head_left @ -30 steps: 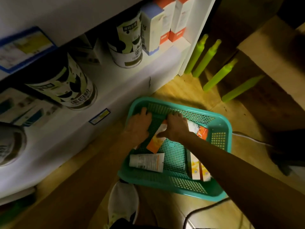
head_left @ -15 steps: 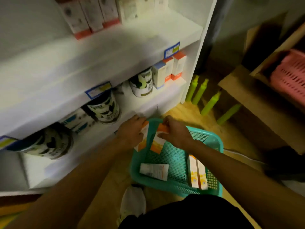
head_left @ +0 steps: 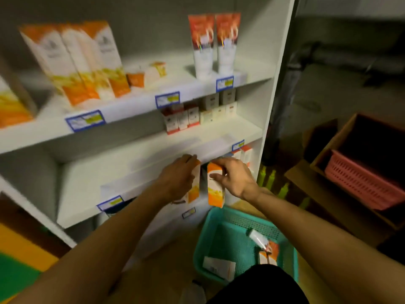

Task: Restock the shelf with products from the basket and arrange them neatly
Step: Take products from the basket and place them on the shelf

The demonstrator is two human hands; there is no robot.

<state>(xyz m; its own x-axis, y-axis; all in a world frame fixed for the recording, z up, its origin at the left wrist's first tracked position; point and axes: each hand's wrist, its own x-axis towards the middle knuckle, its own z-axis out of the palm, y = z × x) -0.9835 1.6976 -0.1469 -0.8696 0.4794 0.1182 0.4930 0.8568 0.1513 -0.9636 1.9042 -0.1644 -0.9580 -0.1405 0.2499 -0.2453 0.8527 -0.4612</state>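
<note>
The left hand (head_left: 178, 178) holds one orange-and-white box (head_left: 195, 185) upright, its grip curled round it; the right hand (head_left: 235, 177) pinches a second box (head_left: 215, 187) just beside the first. Both boxes are raised in front of the white shelf (head_left: 135, 170), above the teal basket (head_left: 230, 235) (a few packs lie inside).

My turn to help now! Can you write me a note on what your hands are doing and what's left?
Left hand grips one orange-white box; right hand grips another box. Both are upright, raised in front of the shelf, not yet set down.
The basket sits on the floor below and still holds a flat box, a tube and a box by its right wall.
Done: two boxes lifted out.
Left: place these two neatly, then shelve the rest.
</note>
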